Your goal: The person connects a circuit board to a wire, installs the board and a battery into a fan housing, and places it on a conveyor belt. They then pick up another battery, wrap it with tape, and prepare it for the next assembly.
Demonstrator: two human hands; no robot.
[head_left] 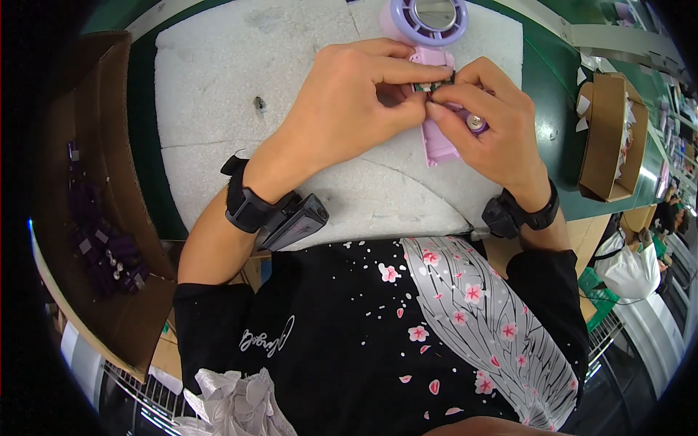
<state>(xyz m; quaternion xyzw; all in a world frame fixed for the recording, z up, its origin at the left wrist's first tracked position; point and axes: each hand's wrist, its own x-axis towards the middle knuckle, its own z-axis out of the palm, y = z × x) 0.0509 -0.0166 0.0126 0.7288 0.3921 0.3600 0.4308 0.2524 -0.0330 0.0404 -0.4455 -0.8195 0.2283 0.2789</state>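
Observation:
A handheld fan lies at the top of the mat, its round lilac fan head (429, 36) pointing away from me and its pink handle casing (440, 149) opened toward me. A small green circuit board (427, 86) with a white connector sits in the handle. My left hand (356, 91) is closed, with index finger and thumb pinching at the board from the left. From the right, my right hand (494, 120) is also closed, thumb and index fingertips together beside the board; what they pinch is hidden. A purple cylindrical battery (476, 123) with a metal end shows under my right fingers.
A white foam mat (211, 94) covers the green table (545, 131). At left stands a deep cardboard box (153, 305) holding several purple batteries (109, 254). A smaller cardboard box (600, 138) stands at right. Shelving and a white bag (629, 269) are beyond it.

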